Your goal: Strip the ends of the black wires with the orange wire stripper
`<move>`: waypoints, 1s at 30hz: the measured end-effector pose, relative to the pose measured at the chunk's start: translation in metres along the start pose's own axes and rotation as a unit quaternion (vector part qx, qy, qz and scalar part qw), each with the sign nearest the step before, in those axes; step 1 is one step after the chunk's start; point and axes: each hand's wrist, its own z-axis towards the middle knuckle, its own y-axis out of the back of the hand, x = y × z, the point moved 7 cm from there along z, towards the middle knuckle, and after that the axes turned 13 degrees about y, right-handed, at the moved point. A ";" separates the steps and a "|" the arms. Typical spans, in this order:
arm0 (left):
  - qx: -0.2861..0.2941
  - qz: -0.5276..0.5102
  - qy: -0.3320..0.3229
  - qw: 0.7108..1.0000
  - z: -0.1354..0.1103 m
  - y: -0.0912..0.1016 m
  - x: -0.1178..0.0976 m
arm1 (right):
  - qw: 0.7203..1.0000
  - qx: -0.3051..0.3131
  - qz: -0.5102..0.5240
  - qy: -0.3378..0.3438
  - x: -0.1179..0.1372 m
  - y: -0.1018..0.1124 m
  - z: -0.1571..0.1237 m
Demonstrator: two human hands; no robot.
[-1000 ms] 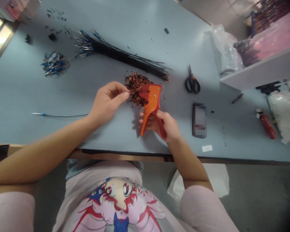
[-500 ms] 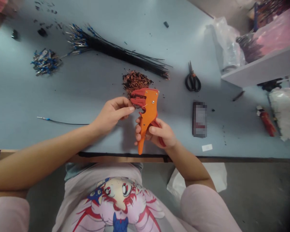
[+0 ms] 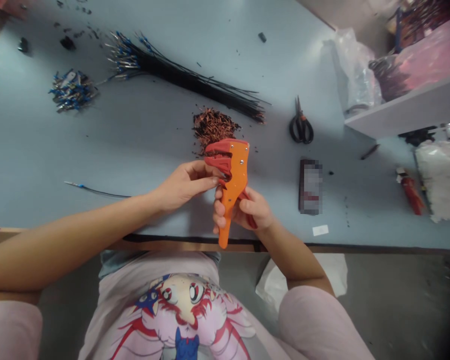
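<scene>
My right hand [image 3: 253,209] is wrapped round the handles of an orange and red wire stripper [image 3: 238,175], its jaws pointing left. Thumb and fingers of my left hand [image 3: 189,184] are pinched on a thin black wire [image 3: 107,193], beside the notch below the stripper's jaws. The wire trails left beneath my forearm and ends in a blue and silver terminal [image 3: 75,185]. Its end at the stripper is hidden by my fingers. Just beyond the jaws lies a pile of copper and black wire scraps [image 3: 214,126].
A bundle of black wires [image 3: 195,82] lies at the back, near a heap of blue terminals [image 3: 73,91]. To the right are black-handled scissors [image 3: 301,128], a phone [image 3: 310,187], a white label [image 3: 320,230] and a red-handled tool [image 3: 411,192]. A shelf [image 3: 405,102] juts in at the right.
My left hand has moved right and slightly down, from the jaws to the notch below them, drawing the wire right. The stripper has shifted slightly right and down.
</scene>
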 end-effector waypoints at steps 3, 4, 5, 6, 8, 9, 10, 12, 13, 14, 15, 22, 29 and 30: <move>0.014 0.006 -0.006 1.000 0.000 -0.002 0.001 | 1.000 0.008 0.003 -0.002 -0.002 0.000 0.000; 0.015 0.006 -0.007 1.000 0.000 -0.002 0.001 | 1.000 0.007 0.002 -0.004 -0.003 0.001 0.000; 0.016 0.006 -0.008 1.000 0.000 -0.001 0.002 | 1.000 0.006 0.000 -0.006 -0.003 0.001 0.001; 0.014 0.005 -0.008 1.000 0.001 -0.001 0.003 | 1.000 0.006 -0.004 -0.007 -0.003 0.001 0.001; 0.014 0.003 -0.006 1.000 0.001 0.000 0.004 | 1.000 0.010 -0.014 -0.008 -0.003 0.000 0.002; 0.014 0.002 -0.006 1.000 0.002 0.000 0.004 | 1.000 0.013 -0.018 -0.007 -0.003 -0.001 0.002; 0.014 0.002 -0.005 1.000 0.002 0.000 0.004 | 1.000 0.014 -0.023 -0.006 -0.002 -0.001 0.002; 0.013 0.003 -0.004 1.000 0.002 0.000 0.004 | 0.999 0.017 -0.027 -0.006 -0.003 -0.002 0.002; 0.012 0.003 -0.004 1.000 0.002 0.000 0.004 | 0.999 0.019 -0.028 -0.006 -0.003 -0.003 0.002; 0.013 0.004 -0.003 1.000 0.002 0.000 0.004 | 0.999 0.019 -0.027 -0.007 -0.003 -0.004 0.002; 0.014 0.005 -0.003 1.000 0.002 0.000 0.004 | 0.999 0.019 -0.026 -0.007 -0.004 -0.004 0.002; 0.014 0.005 -0.006 1.000 0.003 0.001 0.006 | 0.998 -0.023 -0.055 -0.029 -0.007 -0.004 0.001; -0.003 0.023 -0.006 1.000 0.004 0.002 0.007 | 0.996 -0.046 -0.073 -0.033 -0.006 -0.006 0.000; -0.010 0.026 -0.013 1.000 0.004 0.003 0.006 | 0.995 -0.050 -0.075 -0.030 -0.005 -0.005 0.001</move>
